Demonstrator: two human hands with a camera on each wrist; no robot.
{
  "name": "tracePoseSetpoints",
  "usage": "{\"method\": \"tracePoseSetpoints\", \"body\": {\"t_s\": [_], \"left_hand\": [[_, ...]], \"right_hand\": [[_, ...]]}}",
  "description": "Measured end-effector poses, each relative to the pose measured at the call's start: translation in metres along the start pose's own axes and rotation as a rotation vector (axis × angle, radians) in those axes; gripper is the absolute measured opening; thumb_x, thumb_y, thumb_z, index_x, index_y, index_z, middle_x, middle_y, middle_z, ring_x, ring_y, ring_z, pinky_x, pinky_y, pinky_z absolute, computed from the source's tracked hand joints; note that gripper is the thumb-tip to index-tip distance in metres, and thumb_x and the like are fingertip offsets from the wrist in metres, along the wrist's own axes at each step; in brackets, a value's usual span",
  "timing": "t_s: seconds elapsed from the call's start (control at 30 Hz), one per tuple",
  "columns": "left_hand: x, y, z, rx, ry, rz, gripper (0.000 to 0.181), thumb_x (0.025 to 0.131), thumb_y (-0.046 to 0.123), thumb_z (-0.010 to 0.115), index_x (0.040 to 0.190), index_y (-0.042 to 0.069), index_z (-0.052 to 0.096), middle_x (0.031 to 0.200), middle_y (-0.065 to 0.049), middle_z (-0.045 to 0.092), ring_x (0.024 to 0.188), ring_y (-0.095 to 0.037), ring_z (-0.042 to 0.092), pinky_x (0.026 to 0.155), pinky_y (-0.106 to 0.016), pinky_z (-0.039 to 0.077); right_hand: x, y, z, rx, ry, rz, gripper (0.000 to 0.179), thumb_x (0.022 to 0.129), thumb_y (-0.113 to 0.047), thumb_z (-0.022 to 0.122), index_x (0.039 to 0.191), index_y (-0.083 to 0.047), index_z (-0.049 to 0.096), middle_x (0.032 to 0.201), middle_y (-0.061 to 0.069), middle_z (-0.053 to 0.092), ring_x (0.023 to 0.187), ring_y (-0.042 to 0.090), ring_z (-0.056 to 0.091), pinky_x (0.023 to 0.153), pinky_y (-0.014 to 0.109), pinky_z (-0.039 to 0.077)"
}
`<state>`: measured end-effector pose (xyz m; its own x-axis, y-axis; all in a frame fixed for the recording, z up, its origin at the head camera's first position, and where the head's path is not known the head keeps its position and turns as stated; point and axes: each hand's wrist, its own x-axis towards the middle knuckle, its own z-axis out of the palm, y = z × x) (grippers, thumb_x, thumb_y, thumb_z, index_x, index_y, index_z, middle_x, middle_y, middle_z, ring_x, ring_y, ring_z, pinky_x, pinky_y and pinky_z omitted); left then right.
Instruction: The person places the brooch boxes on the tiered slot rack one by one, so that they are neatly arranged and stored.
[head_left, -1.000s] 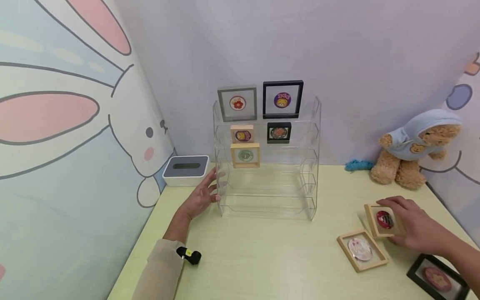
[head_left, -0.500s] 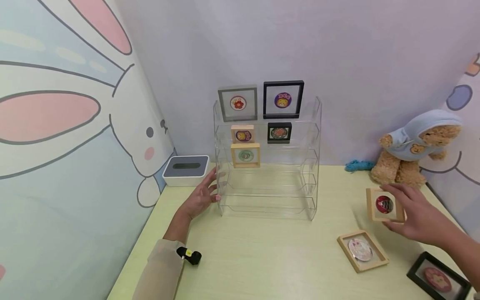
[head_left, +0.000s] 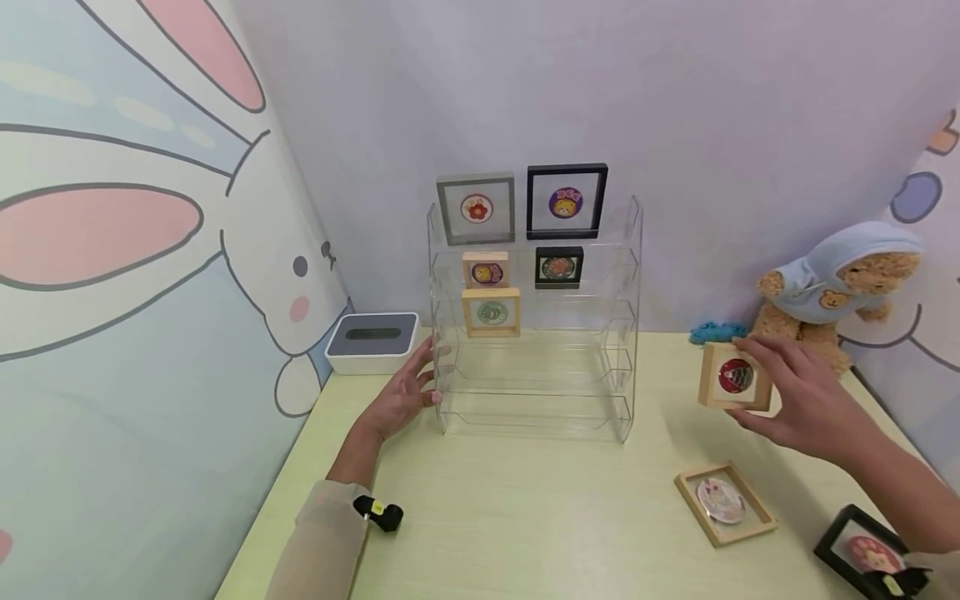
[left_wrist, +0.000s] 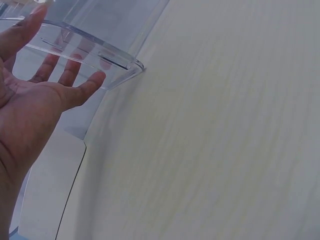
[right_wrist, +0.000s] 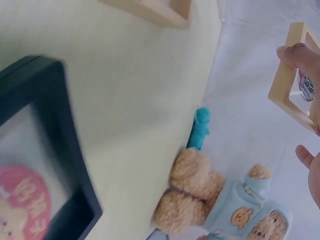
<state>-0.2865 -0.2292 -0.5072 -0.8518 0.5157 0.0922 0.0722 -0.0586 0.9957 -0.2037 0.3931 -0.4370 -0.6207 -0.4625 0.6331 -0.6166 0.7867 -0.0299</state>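
Pinching the red-badge frame (head_left: 735,379) w/ my R hand (head_left: 813,408): fingers over its upper edge, thumb under the lower. Frame's approx upright, up off the table (head_left: 525,525), well to the right of the clear rack (head_left: 534,406), badge side to the head cam. My L hand (head_left: 401,396) is at the rack's left side panel, fingers spread & slightly bent, touching the clear plastic, not wrapped round it.

Rack, top tier: grey frame (head_left: 477,208) on the left, big black frame (head_left: 566,201) on the right. Next tier down: pinkish frame (head_left: 486,271) left, small black frame (head_left: 558,267) right. Below the pinkish one: green-badge frame (head_left: 492,313).

On the table, nearer me & below my R hand: pale-badge frame (head_left: 723,502), flat; beside it, pink-badge frame (head_left: 866,550), partly hidden by the wrist cam. White box w/ grey top (head_left: 372,342) just left of rack; teddy (head_left: 832,287) at far right, next to a blue item (head_left: 717,332), can't tell what.
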Motion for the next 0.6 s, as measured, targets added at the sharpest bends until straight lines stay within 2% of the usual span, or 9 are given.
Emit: {"method": "tracePoseSetpoints", "body": {"t_s": [0.1,0.2,0.37,0.6], "left_hand": [[-0.001,0.002,0.0,0.003,0.004,-0.004,0.105,0.102,-0.016,0.058,0.178,0.042,0.014,0.183,-0.014,0.009,0.165,-0.048,0.022,0.127,-0.063,0.035],[-0.001,0.003,0.0,0.001,0.003,-0.005,0.105,0.102,-0.012,0.062,0.178,0.042,0.013,0.183,-0.013,0.01,0.165,-0.048,0.023,0.126,-0.061,0.036],[-0.002,0.002,0.0,-0.006,0.0,-0.005,0.106,0.102,-0.009,0.067,0.178,0.042,0.014,0.183,-0.011,0.012,0.165,-0.048,0.023,0.127,-0.065,0.033],[-0.002,0.002,0.0,0.005,-0.003,0.003,0.1,0.106,-0.009,0.061,0.178,0.041,0.014,0.182,-0.012,0.012,0.165,-0.049,0.022,0.122,-0.05,0.042]], "right_hand": [[0.013,-0.006,0.001,-0.029,0.021,-0.028,0.11,0.095,-0.092,0.044,0.151,0.001,0.059,0.134,0.029,0.061,0.117,0.048,0.055,0.092,0.057,0.039],[0.025,-0.013,0.002,-0.037,0.029,-0.04,0.108,0.095,-0.092,0.043,0.151,-0.001,0.059,0.134,0.028,0.061,0.119,0.049,0.055,0.093,0.061,0.039],[0.044,-0.023,0.005,-0.034,0.057,-0.081,0.104,0.098,-0.089,0.043,0.151,-0.001,0.059,0.135,0.029,0.059,0.119,0.05,0.053,0.094,0.065,0.038],[0.071,-0.036,0.013,-0.052,0.14,-0.168,0.099,0.101,-0.086,0.044,0.148,0.0,0.061,0.134,0.029,0.06,0.116,0.048,0.054,0.092,0.064,0.037]]}}
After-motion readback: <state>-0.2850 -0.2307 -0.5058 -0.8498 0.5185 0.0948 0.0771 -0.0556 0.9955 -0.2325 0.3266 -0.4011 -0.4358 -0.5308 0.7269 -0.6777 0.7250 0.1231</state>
